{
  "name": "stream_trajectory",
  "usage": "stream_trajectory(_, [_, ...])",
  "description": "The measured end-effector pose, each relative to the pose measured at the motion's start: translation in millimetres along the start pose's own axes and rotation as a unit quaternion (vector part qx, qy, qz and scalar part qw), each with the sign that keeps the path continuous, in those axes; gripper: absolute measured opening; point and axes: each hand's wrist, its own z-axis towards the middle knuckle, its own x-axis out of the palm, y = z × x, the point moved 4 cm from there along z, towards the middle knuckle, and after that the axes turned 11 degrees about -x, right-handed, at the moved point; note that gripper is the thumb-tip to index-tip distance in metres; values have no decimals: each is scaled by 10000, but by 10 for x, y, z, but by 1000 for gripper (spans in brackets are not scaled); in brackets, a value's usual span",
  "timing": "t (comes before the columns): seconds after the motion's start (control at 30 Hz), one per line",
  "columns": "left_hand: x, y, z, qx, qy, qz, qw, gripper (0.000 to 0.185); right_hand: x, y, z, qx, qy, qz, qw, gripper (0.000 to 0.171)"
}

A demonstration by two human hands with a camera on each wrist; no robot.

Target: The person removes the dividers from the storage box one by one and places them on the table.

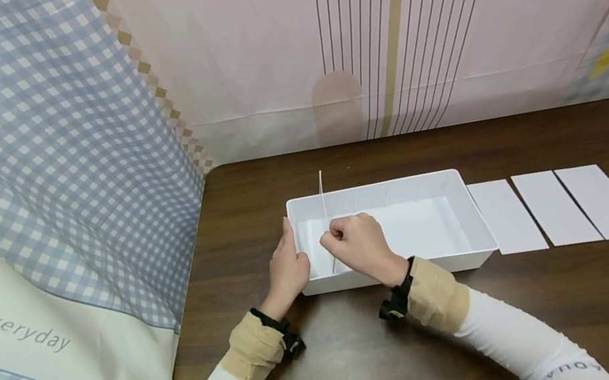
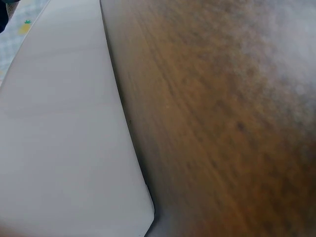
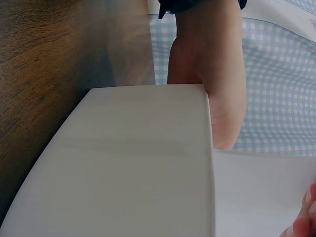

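Note:
A long white plastic box (image 1: 410,185) stands on the table. Inside its left end a thin white panel (image 1: 326,213) stands upright, seen almost edge-on, its top above the back rim. My right hand (image 1: 357,245) has curled fingers and pinches the panel's near part, over the box. Only its fingertips (image 3: 301,229) enter the right wrist view. Along the box's left wall lies my left hand (image 1: 289,269), index finger straight on the outside and thumb by the rim. In the right wrist view the left hand (image 3: 224,113) is beside the box corner, partly hidden.
Three flat white panels (image 1: 507,215) lie side by side on the brown table (image 1: 341,360), right of the box. Faint vertical lines mark the box's back wall. A checked cloth (image 1: 54,125) hangs at the left, and a patterned pink cloth (image 1: 244,58) behind.

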Motion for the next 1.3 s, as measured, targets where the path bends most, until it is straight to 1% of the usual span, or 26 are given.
stream_trajectory(0.2, [-7,-8,5,-5,-40,70,10000,70,-26,5,14,27,-3,74,10000,34])
stream_trajectory(0.43, [0,6,10,-62,6,26,10000,70,-69,28,42,4,-51,87,9999,34])
stream_trajectory(0.6, [2,10,8,-67,0,79,9999,70,-93,29,46,26,-62,137,9999,34])
stream_trajectory(0.8, [1,4,-4,-52,-65,119,9999,69,-127,-6,37,140,-90,177,9997,35])
stream_trajectory(1.1, [0,-1,-6,-68,2,75,9999,70,-185,-55,28,374,-122,279,9988,36])
stream_trajectory(1.3, [-5,-8,-7,-47,-40,65,10000,69,-193,-80,-3,490,-111,365,9981,36])
